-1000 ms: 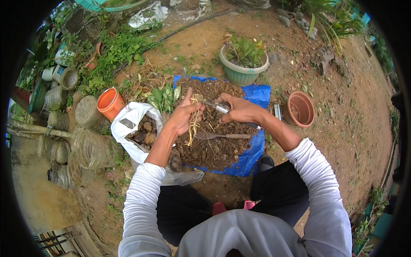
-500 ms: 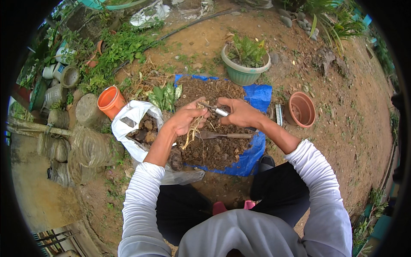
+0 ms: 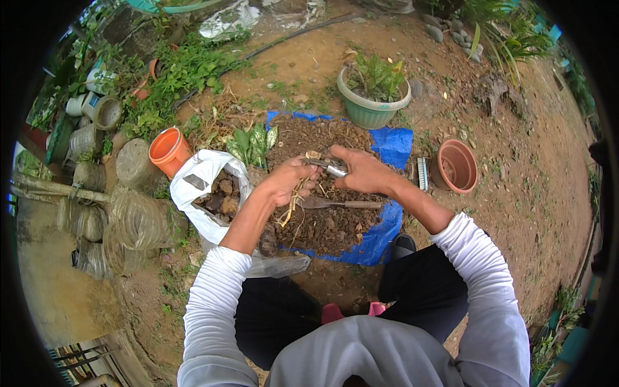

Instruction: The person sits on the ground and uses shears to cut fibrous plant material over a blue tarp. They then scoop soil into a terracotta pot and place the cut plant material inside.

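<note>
Pinching the pale root bundle [image 3: 291, 208] in the closed fingers of my left hand [image 3: 287, 182], above the soil on the blue sheet [image 3: 394, 143], which serves as reference. Fingers of my right hand [image 3: 369, 171] wrapped round a silver metal tool [image 3: 336, 171]; its exact kind and how far its blades part, cannot tell. Tip meets the bundle's upper end or lies just beside it; contact unclear.

Technique, my judgement: grip firmly close to the working point, set the tool across the strands, work in small bites, tip angled clear of my left fingertips.

Orientation: long axis slants; stubby upper end toward the sheet's far edge, loose strands trailing toward its near edge, leaning left.
</note>
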`<state>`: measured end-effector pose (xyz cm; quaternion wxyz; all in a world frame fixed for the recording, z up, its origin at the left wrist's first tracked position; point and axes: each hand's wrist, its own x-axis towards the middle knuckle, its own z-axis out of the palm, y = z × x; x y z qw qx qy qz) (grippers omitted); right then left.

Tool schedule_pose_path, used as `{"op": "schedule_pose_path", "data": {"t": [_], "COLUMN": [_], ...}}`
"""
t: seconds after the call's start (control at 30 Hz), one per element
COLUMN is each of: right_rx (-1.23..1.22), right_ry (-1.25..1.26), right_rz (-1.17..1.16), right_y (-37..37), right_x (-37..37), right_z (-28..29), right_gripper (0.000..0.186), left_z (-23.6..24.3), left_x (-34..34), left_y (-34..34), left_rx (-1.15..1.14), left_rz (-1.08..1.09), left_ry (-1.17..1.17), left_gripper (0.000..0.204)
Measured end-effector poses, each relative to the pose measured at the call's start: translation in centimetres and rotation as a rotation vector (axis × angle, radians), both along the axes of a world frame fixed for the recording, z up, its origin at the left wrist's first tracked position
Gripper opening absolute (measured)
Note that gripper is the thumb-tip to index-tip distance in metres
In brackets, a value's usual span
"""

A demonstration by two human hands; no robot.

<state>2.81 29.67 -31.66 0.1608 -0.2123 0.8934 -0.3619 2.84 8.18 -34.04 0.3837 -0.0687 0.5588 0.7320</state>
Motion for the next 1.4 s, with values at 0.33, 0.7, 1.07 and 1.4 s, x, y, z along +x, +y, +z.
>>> {"op": "schedule_pose_path", "data": {"t": [0.33, 0.7, 1.07, 1.4], "right_rx": [0.023, -0.03, -0.463, -0.157], "right_ry": [-0.15, -0.108, -0.842, -0.411], "right_rz": [0.017, -0.014, -0.236, -0.162], "right_y": [0.0, -0.6, -1.1, -1.7], "right_x": [0.1, 1.1, 0.6, 1.5], "right_z": [1.1, -0.3, -0.4, -0.1], "right_gripper": [0.05, 0.051, 0.022, 0.031], "left_z": [0.0, -1.1, -0.9, -2.5], "left_x": [0.0, 0.1, 0.6, 1.1], "left_y": [0.0, -0.7, 0.1, 0.8], "left_rx": [-0.049, -0.218, -0.433, -0.918], "left_rz": [-0.07, -0.162, -0.162, -0.275], "left_ry": [0.018, 0.035, 0.32, 0.835], "left_gripper": [0.012, 0.014, 0.014, 0.022]}}
